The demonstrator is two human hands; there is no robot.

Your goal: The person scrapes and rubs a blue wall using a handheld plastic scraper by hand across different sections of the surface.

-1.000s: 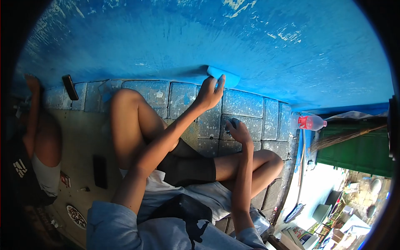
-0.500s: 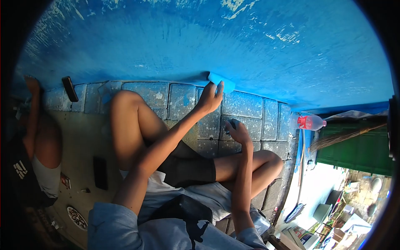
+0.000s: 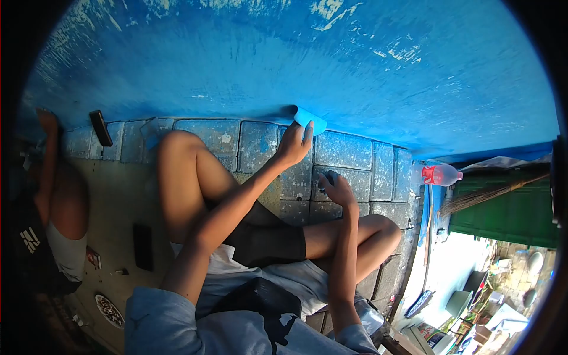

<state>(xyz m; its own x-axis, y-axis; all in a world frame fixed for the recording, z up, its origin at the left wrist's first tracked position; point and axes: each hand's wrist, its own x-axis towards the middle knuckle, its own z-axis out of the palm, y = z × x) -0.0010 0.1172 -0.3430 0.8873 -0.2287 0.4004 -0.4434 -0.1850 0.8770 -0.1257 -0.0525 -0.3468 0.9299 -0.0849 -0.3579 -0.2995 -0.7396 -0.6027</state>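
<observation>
My left hand pinches a light-blue bent sheet at the foot of the blue wall. The sheet's upper edge rests against the wall and casts a dark shadow to its left. Pale scraped patches show higher on the wall. Lower and to the right, my right hand is curled round a small dark grey thing, above the paint-spotted paving blocks. Its kind is mostly hidden by the fingers.
Another person's hand is at the wall on the left. A phone leans nearby; a dark flat slab and a dish of small bits lie on the floor. At right are a red-labelled bottle and a broom.
My left hand and the light-blue sheet have shifted slightly left and down along the wall's foot. My right hand has stayed in about the same place.
</observation>
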